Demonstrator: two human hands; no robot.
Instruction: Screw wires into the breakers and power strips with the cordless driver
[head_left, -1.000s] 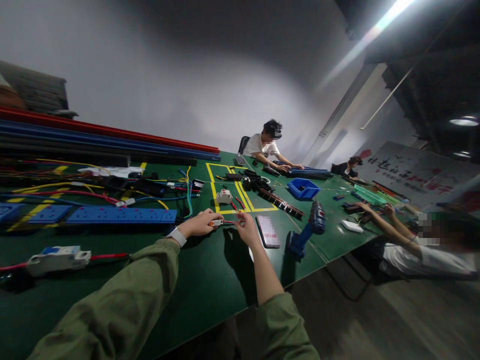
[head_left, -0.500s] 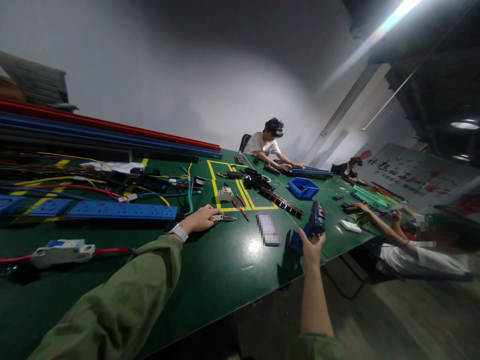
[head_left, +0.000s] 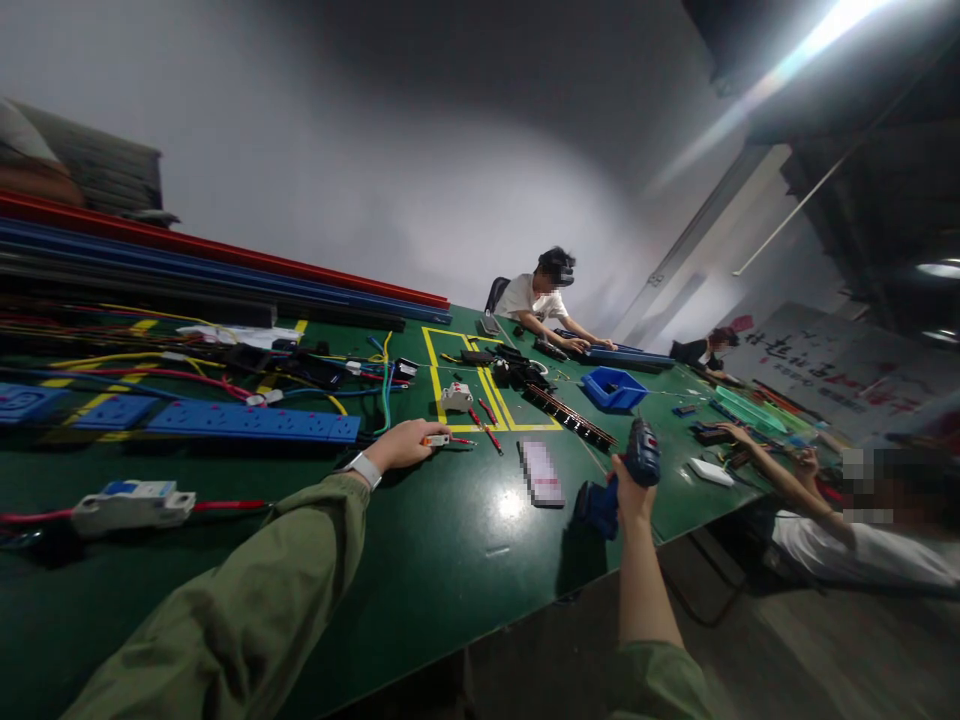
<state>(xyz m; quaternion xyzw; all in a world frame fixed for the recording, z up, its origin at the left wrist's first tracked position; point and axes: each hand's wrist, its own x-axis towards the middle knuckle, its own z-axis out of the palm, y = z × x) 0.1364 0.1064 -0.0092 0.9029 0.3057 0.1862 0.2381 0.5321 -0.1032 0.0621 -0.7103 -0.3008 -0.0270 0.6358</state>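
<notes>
My left hand is closed around a small orange-and-white wire connector, with a short red wire sticking out to the right. Just beyond it on the green table are a white circuit breaker and several short red wires. My right hand is wrapped round the handle of a dark blue cordless drill, near the table's front edge. The drill's base points left; whether it touches the table I cannot tell. Between my hands lies a phone.
A breaker with red wires lies at the near left, before a blue power strip and tangled cables. Long red and blue trunking runs behind. A blue bin stands beyond the drill. Co-workers sit across the table and at right.
My right hand has closed more fully round the drill's handle. The whole view has shifted slightly; my left hand stays on the wire connector.
</notes>
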